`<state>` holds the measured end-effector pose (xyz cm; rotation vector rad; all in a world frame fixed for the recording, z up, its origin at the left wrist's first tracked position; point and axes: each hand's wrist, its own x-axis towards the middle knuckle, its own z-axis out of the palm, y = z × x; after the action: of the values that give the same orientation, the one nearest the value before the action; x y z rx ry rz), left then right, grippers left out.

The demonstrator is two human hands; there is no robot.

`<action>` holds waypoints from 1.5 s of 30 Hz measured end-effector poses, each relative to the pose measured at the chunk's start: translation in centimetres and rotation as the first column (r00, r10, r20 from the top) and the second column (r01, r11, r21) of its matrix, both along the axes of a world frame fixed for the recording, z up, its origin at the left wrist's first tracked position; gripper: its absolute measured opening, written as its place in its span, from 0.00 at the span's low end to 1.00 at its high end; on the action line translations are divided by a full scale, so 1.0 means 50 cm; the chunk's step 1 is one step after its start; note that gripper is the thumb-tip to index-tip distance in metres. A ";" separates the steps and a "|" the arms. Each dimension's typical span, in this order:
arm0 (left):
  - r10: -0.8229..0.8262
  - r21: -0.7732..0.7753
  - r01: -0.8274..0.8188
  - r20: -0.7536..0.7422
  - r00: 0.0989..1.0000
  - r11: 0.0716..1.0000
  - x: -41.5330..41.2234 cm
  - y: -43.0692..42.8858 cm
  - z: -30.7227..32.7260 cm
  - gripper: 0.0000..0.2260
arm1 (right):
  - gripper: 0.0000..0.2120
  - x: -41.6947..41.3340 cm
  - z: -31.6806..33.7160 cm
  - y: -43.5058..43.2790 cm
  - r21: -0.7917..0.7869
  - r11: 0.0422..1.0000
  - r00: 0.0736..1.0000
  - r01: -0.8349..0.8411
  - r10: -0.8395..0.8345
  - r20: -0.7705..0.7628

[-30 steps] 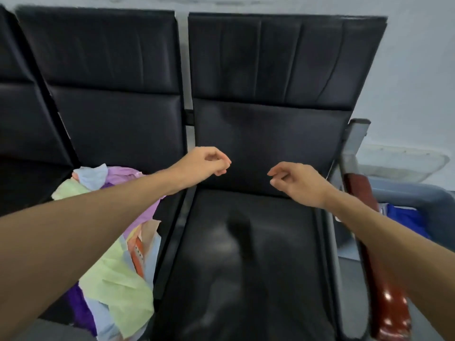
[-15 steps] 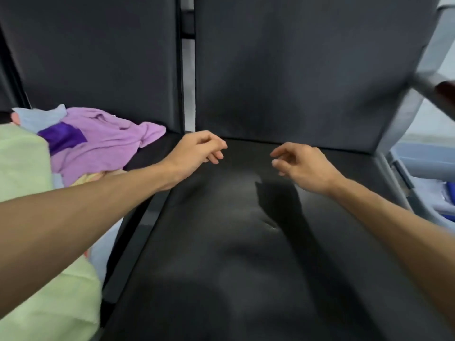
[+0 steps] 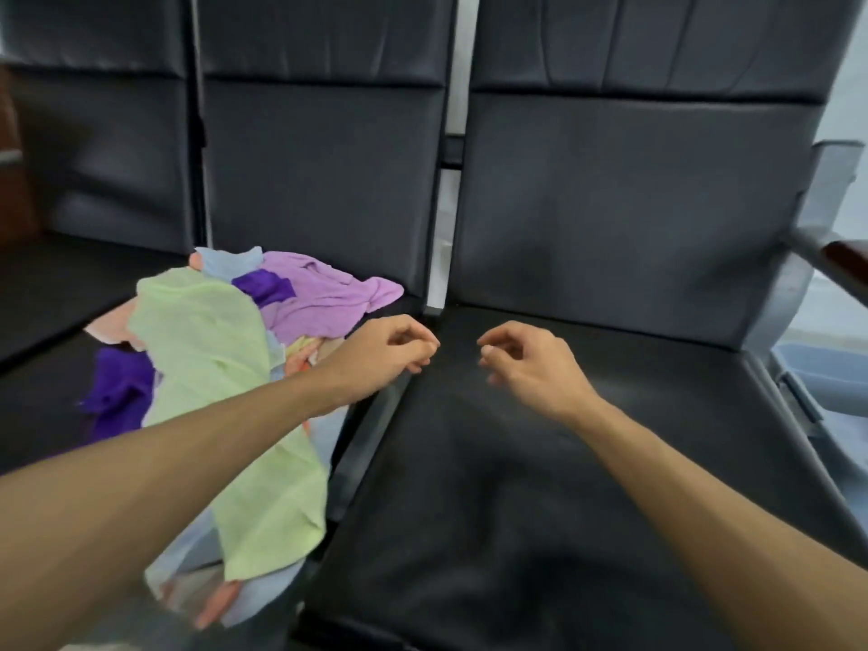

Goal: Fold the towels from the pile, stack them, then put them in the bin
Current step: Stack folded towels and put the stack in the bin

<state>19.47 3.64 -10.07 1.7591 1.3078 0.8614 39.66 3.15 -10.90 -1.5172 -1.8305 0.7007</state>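
A loose pile of towels (image 3: 211,368) lies on the middle black seat: a large pale green one on top, a lilac one (image 3: 324,293) behind it, dark purple, light blue and peach ones underneath. Part of the pile hangs over the seat's front edge. My left hand (image 3: 390,352) hovers just right of the pile, at the gap between the seats, fingers loosely curled around nothing. My right hand (image 3: 526,364) floats over the right seat (image 3: 563,486), fingers also loosely curled, holding nothing. A grey bin (image 3: 817,368) shows at the far right, beyond the seat's armrest.
Three black padded seats stand in a row with upright backrests. A metal armrest with a red-brown top (image 3: 840,256) sticks out at the right, between the right seat and the bin. A metal bar (image 3: 371,429) separates the middle and right seats.
The view has swung left and pulled back, showing more of the towel pile. Both hands stay close together, held out in front, still holding nothing.
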 end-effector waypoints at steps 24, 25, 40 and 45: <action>0.362 -0.064 -0.401 -0.317 0.876 0.914 -0.409 -0.210 0.099 0.06 | 0.12 -0.335 0.071 -0.136 0.013 0.967 0.963 -0.254 0.252 0.094; 0.387 -0.067 -0.425 -0.308 0.869 0.903 -0.417 -0.192 0.077 0.07 | 0.13 -0.357 0.053 -0.114 0.005 0.963 0.958 -0.271 0.269 0.097; 0.562 -0.180 -0.558 -0.032 0.827 0.810 -0.428 -0.057 -0.052 0.05 | 0.05 -0.504 -0.049 0.022 0.029 0.995 0.990 -0.094 0.097 -0.105; 0.602 -0.184 -0.579 0.104 0.792 0.794 -0.391 -0.054 -0.020 0.04 | 0.14 -0.474 0.034 -0.002 -0.275 0.958 0.739 -0.086 -0.124 -0.662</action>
<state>-0.07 0.91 -11.06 1.1341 1.8009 1.1851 15.96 3.02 -9.21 -1.2027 -1.1784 1.3552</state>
